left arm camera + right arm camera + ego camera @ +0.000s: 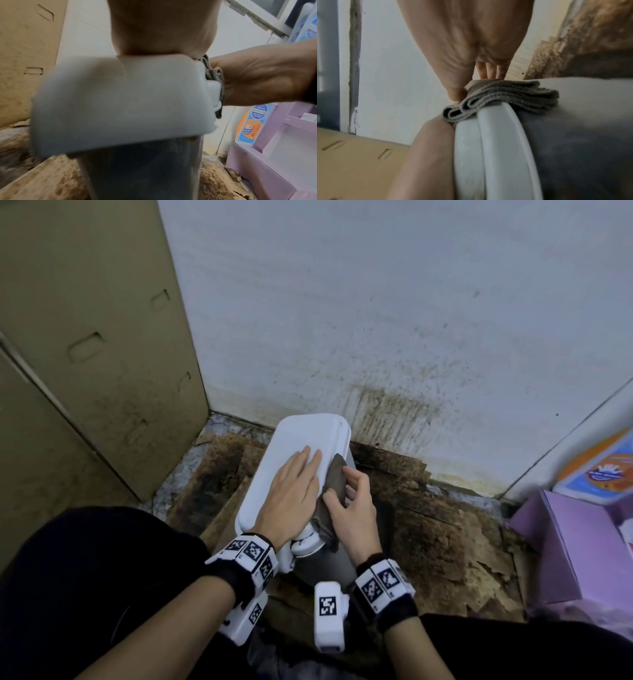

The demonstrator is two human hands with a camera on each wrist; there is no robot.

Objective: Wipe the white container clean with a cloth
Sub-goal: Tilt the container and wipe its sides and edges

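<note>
On the stained floor by the wall, you are wiping the white container (301, 446) with a cloth (334, 477).

Your left hand (291, 491) lies flat on the container's white lid, fingers straight and spread a little, holding nothing; your right hand (352, 508) pinches the folded grey-brown cloth between thumb and fingers and presses it against the lid's right edge; the container stands upright on peeling, dark-stained boards (445, 529), close to the spotted white wall (376, 320); a tan cabinet (85, 354) stands to your left; a purple box (575, 546) and an orange-and-blue bottle (596, 470) sit to your right.
</note>
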